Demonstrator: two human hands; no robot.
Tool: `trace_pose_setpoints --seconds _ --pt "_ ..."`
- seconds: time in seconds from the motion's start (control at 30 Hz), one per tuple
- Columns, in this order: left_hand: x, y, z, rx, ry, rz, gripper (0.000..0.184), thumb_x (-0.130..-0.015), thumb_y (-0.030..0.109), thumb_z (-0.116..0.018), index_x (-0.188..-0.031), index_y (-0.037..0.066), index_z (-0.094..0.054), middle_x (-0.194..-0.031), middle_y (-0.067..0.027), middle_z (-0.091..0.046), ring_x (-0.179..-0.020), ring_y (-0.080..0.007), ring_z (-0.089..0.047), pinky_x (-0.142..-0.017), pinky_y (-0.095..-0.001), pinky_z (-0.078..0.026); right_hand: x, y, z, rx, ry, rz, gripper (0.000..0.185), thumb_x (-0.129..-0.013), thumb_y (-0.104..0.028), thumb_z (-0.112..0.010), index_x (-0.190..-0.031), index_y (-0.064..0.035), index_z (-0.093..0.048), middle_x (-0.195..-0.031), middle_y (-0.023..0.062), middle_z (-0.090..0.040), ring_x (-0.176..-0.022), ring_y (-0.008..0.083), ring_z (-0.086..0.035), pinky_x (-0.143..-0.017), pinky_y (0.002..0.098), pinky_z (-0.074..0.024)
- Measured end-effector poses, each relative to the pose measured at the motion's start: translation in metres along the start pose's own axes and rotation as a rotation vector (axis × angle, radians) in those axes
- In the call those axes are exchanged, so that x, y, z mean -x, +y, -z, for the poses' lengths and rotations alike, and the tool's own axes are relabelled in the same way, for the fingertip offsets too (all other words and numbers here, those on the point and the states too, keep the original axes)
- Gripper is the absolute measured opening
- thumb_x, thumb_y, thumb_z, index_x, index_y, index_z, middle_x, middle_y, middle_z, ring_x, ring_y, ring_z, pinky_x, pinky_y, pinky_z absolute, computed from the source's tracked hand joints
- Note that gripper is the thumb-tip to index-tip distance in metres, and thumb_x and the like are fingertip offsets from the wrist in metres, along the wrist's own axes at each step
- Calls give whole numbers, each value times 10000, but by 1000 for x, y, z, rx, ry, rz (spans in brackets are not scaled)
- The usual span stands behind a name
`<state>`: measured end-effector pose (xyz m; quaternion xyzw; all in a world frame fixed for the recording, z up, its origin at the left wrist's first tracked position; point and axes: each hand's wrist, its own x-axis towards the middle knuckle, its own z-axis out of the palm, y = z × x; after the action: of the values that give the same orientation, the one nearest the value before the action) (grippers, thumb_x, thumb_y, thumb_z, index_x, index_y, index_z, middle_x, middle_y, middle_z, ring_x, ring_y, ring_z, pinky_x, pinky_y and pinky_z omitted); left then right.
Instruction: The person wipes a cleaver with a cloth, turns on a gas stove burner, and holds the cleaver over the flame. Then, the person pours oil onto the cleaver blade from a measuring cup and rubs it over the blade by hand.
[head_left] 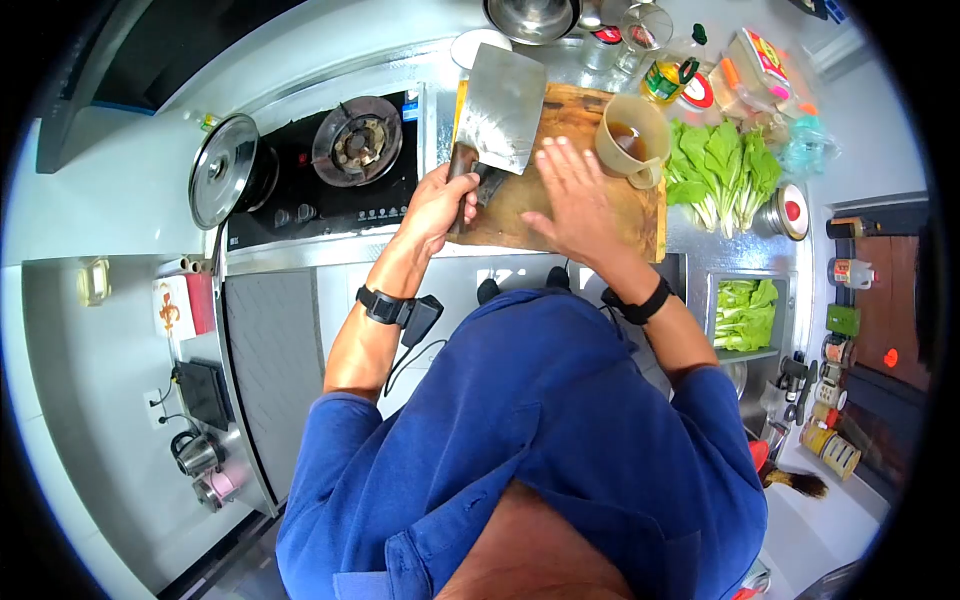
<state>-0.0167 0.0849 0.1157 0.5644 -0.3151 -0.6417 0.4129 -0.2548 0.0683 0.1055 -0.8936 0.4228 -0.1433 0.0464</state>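
A broad cleaver [507, 105] is in my left hand [440, 208], fingers wrapped round its dark handle. Its blade points away from me over the left part of the wooden cutting board [505, 220]. Beside the handle a small dark piece [488, 186] shows, too covered to name. My right hand [578, 205] is flat with fingers spread, over the middle of the board; whether it touches the wood I cannot tell. Just right of its fingertips stands a plastic jug [634, 135] with brown liquid inside. Leafy greens [722, 168] lie on the counter right of the board.
Left of the board is a gas hob [290, 225] with a burner [357, 142] and a lidded pot [226, 170]. An oil bottle [668, 78] and a metal bowl [532, 18] stand at the back. More greens [745, 313] fill the sink area at right.
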Motion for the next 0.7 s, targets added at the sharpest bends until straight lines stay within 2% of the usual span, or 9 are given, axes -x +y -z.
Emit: trace_pose_setpoints --seconds 0.1,0.27,0.3,0.33,0.4,0.43,0.5,0.6,0.7 --pt "3 2 8 28 -53 -32 186 -977 156 -598 -1116 35 -569 -736 -2 -558 -578 -100 -540 -548 -250 -473 5 11 15 64 107 -55 834 -916 -527 -609 -1495 29 -383 -1595 185 -331 -1504 337 -258 -1217 519 -197" --pt "18 16 0 57 -108 -67 253 -991 141 -599 -1194 38 -490 -788 -56 -616 -595 -115 -606 -510 -247 -480 -10 34 40 135 216 -72 830 -948 -542 -559 -1522 16 -341 -1587 207 -334 -1493 360 -276 -1206 535 -220" --pt "14 13 5 -70 -182 -130 242 -995 140 -596 -1171 48 -458 -773 -66 -644 -613 -141 -658 -502 -249 -495 -14 38 47 89 272 -79 823 -959 -547 -539 -1526 14 -335 -1589 210 -329 -1489 368 -280 -1204 532 -225" --pt "15 14 6 -281 -117 -156 223 -969 182 -637 -1065 52 -484 -705 -78 -637 -596 -173 -673 -522 -289 -517 -15 41 54 39 321 -87 817 -970 -551 -519 -1530 13 -329 -1591 213 -324 -1486 376 -285 -1203 530 -230" --pt "23 22 -4 -931 178 -437 242 -913 218 -688 -1010 43 -551 -679 -107 -637 -588 -231 -678 -537 -339 -527 -15 45 71 22 366 -56 824 -978 -568 -497 -1533 15 -320 -1594 221 -315 -1482 389 -286 -1204 525 -229" --pt "24 17 -5 -922 178 -433 242 -913 218 -688 -1010 43 -551 -679 -107 -637 -588 -231 -678 -537 -339 -527 -12 44 79 21 389 -33 836 -974 -578 -497 -1535 15 -316 -1594 221 -313 -1484 388 -284 -1205 525 -227" --pt "19 6 -4 -1124 403 -924 265 -865 263 -730 -1014 58 -652 -755 -140 -667 -625 -296 -670 -576 -419 -518 -9 42 82 43 427 28 828 -969 -583 -502 -1525 9 -343 -1588 215 -332 -1488 375 -285 -1208 529 -225" --pt "16 -1 4 -1295 418 -992 333 -840 297 -760 -1079 81 -675 -800 -130 -693 -673 -329 -673 -576 -417 -520 -7 11 80 79 286 58 790 -975 -568 -505 -1498 13 -391 -1571 204 -369 -1487 358 -295 -1206 532 -231" --pt "23 1 3 -1383 399 -1008 353 -809 292 -782 -1084 97 -677 -740 -101 -640 -627 -295 -652 -561 -402 -510 -21 -8 60 99 205 74 831 -946 -610 -503 -1516 -21 -372 -1592 172 -349 -1500 338 -276 -1218 524 -206"
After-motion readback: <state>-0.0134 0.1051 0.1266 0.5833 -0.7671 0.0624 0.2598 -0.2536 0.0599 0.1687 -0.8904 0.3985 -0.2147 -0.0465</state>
